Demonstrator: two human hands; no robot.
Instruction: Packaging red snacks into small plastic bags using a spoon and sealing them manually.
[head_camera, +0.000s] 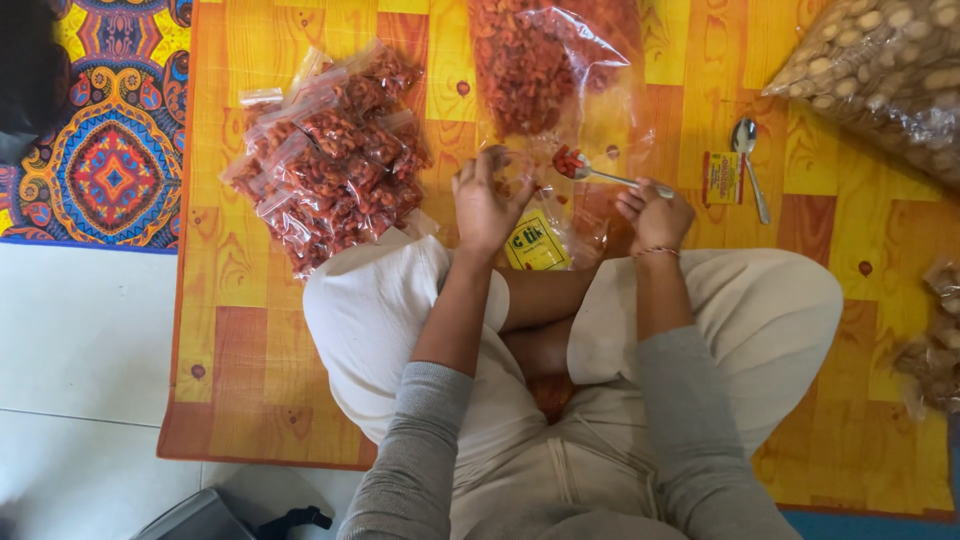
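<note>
the left hand (487, 203) pinches the mouth of a small clear bag (535, 235) to keep it open, while the right hand (652, 213) grips a spoon (600, 174) loaded with red snack, held level just over that opening so nothing spills. the big open bag (540, 60) of red snack lies right ahead for easy scooping, and the filled packets (330, 155) sit piled to the left on the orange mat (250, 340).

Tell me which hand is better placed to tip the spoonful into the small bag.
Right, probably. The right hand holds the loaded spoon, its bowl just beside the small bag, which the left hand holds.
</note>
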